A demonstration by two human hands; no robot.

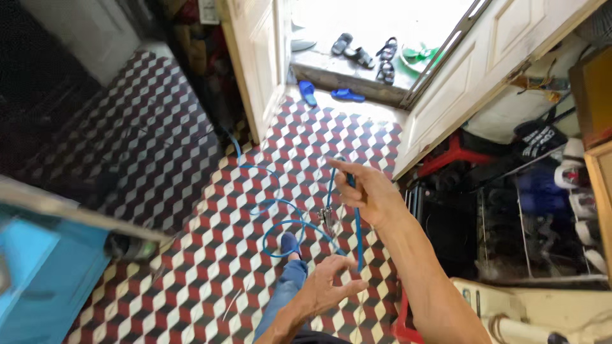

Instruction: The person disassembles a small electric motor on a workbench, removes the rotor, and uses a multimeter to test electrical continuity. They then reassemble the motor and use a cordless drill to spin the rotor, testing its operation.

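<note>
Item one: my right hand (373, 194), raised over the floor, fingers (341, 167) extended and loosely spread. A thin blue flexible hose (280, 210) is draped across them near the thumb side; I read this as the hose hanging over the fingers, not a firm clamp, though I cannot tell the exact contact.

Item two: my left hand (328, 283), lower and nearer to my body, fingers (349, 262) curled partway and apart. One strand of the hose runs down just beside them; whether they touch it I cannot tell.

Item three: the hose itself. From the right fingers two strands drop roughly straight down. One carries a small metal fitting (329, 220), which hangs between the two hands, below the right fingers and above the left. Beyond the fingers, away from me, the hose lies in loose loops on the floor and trails toward the open white door (258, 70). Its long axis at the hands is near vertical; on the floor it curves. The right hand is nearer to the upper bend, the left hand nearer to the hanging end.

Item four: floor of red, white and black cube-pattern tiles (210, 267); my foot in a blue slipper (290, 244) under the loops.

Item five: sandals and blue slippers (347, 95) at the threshold, well beyond the fingers.
</note>
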